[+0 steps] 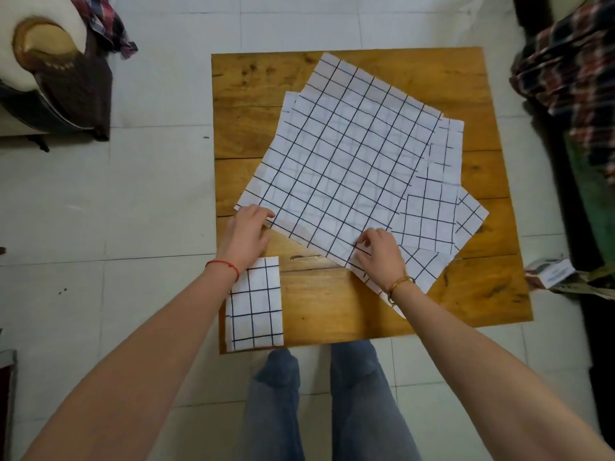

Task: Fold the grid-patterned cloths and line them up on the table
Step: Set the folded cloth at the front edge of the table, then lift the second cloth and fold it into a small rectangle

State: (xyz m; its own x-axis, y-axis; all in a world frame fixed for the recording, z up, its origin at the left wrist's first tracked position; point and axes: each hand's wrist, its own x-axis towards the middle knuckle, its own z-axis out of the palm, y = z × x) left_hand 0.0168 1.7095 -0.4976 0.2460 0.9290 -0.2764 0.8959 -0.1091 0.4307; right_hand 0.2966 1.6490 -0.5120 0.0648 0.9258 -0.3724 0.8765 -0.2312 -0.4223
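A large white cloth with a black grid (339, 161) lies spread flat and askew on top of a pile of like cloths (439, 214) on the wooden table (332, 314). My left hand (248, 232) pinches its near left corner. My right hand (379, 254) pinches its near edge further right, fingers curled on the fabric. One folded grid cloth (254, 304) sits as a small rectangle at the table's near left corner, partly under my left wrist.
White floor tiles surround the table. A sofa arm with a plaid garment (103, 21) stands at the far left. Plaid fabric (565, 71) and a small box (549, 271) lie at the right. My legs stand at the table's near edge.
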